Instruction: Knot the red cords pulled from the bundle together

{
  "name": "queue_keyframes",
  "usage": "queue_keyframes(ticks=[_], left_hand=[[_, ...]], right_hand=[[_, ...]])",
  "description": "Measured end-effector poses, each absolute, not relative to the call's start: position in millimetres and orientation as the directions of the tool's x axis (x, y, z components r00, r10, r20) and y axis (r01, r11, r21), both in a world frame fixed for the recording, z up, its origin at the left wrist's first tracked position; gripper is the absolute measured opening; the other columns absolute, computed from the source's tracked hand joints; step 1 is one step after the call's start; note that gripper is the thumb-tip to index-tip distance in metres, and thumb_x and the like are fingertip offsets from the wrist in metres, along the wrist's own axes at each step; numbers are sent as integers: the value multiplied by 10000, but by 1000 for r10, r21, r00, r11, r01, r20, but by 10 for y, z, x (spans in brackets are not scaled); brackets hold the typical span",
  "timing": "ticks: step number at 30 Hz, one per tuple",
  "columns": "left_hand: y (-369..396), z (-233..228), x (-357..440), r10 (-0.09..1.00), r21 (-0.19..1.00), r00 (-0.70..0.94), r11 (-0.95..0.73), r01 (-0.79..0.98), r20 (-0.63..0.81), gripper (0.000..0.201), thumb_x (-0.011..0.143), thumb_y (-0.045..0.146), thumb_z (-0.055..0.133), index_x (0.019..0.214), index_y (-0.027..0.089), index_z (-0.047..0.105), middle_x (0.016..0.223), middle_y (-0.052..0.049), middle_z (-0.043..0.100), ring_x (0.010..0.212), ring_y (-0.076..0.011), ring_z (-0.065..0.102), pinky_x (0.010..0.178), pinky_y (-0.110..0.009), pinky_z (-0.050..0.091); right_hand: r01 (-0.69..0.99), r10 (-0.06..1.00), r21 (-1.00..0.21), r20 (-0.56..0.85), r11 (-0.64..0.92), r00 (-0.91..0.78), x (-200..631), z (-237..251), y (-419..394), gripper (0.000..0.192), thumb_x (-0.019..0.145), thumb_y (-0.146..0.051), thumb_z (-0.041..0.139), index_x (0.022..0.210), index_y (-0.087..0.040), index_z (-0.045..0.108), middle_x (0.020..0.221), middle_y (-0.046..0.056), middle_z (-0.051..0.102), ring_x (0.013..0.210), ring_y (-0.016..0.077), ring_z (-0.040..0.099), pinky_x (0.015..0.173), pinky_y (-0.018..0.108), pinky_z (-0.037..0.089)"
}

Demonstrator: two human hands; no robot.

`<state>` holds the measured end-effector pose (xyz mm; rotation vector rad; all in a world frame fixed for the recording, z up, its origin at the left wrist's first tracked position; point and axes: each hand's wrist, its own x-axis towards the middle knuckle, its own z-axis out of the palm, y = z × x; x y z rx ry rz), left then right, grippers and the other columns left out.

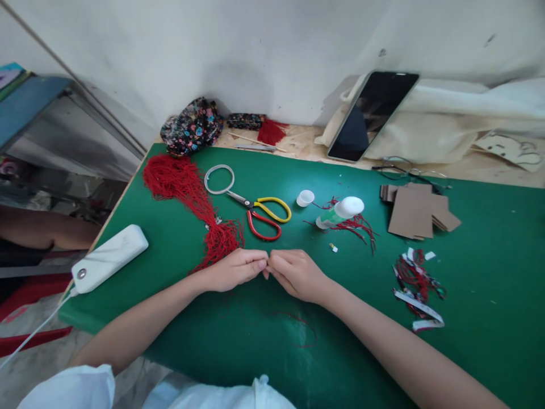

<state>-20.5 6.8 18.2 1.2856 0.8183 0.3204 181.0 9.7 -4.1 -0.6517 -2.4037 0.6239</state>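
Green tabletop (481, 250): smooth, shows soft gloss. Scissors (248, 203): metal blades, glossy plastic-looking grips. Red thread bundle (196, 199), left: matt, fibrous. Cards (411, 211), right: matt cardboard. Far ledge (304, 142): rough wood board.

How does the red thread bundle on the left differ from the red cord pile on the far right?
The red thread bundle is large and long; the red cord pile is much smaller. The bundle narrows between two wider ends, while the pile lies tangled with white strips. Both are red and lie on the green table.
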Motion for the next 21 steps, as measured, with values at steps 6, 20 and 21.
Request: queue_keyframes(ticks=[6,20,21], left_hand=[[81,153,-218,611,923,696,317,220,-376,402,917,512,439,818,136,543,523,86,291,451,-53,257,439,-192,215],[101,199,-176,577,851,679,506,140,-455,388,866,546,492,773,172,447,487,117,240,401,-39,188,405,-190,165],[106,197,-184,570,843,679,520,139,-463,380,867,540,489,770,176,439,487,119,232,401,-40,178,404,-190,161]], right_hand=[[310,550,-511,428,802,-717,1809,-66,105,232,965,-163,365,811,-192,536,676,-13,547,585,91,482,570,191,350],[362,645,-594,376,719,-665,1802,-48,105,219,987,-236,386,823,-185,522,685,-10,551,572,86,479,559,189,375],[365,665,-620,361,695,-654,1803,-46,109,220,987,-233,378,829,-185,524,697,-4,561,581,89,490,565,192,387]])
